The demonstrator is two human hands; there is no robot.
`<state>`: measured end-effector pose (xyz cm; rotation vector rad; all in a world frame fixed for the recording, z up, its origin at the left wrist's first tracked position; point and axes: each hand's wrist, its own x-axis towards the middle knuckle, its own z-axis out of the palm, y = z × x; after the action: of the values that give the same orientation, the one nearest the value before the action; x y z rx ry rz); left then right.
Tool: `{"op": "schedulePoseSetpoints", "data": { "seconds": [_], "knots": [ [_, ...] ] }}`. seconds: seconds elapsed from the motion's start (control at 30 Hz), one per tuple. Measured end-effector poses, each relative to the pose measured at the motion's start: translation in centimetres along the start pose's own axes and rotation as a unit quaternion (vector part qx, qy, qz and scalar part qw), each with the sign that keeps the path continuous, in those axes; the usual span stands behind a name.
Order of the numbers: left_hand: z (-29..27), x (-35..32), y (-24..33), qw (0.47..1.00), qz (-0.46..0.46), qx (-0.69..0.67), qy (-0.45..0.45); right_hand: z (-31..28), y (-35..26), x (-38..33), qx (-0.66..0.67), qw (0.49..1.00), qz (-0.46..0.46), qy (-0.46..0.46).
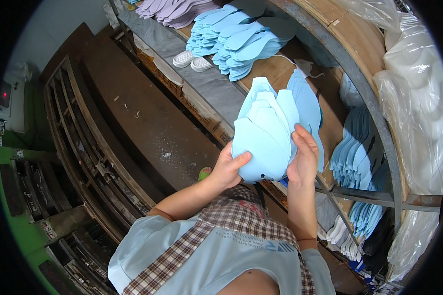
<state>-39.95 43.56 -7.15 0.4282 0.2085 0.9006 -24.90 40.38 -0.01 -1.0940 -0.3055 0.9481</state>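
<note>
A fanned bunch of light blue foam insoles (263, 140) is held up in front of my body. My left hand (230, 167) grips its lower left edge, the thumb lying on the top piece and the other fingers hidden behind. At the right edge, my right hand (304, 153) closes round the bunch with curled fingers. The pieces overlap, their narrow ends pointing away from me. Just behind my right hand, more blue insoles (304, 101) rest on the shelf.
The shelf (279, 70) carries piled blue insoles (241, 39) and lilac insoles (174, 11). Two white soles (192, 61) lie on its grey edge. Further blue insoles (354, 152) stand to the right, near a curved metal frame (386, 132) and clear plastic bags (413, 98). A metal rack (91, 142) stands left.
</note>
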Motion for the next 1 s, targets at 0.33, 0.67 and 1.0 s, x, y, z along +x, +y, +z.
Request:
{"op": "schedulePoseSetpoints", "data": {
  "seconds": [0.33, 0.67, 1.0],
  "knots": [
    [0.3, -0.6, -0.3, 1.0, -0.001, 0.017, -0.009, 0.3, 0.9, -1.6, -0.166, 0.947, -0.273, 0.033],
    [-0.4, -0.1, 0.0, 0.999, 0.028, -0.03, 0.018, -0.3, 2.0, -1.6, -0.134, 0.976, -0.152, -0.077],
    [-1.9, 0.1, 1.1, 0.997, 0.05, -0.061, 0.005, -0.8, 1.2, -0.7, 0.05, 0.99, -0.128, 0.036]
  ]
}}
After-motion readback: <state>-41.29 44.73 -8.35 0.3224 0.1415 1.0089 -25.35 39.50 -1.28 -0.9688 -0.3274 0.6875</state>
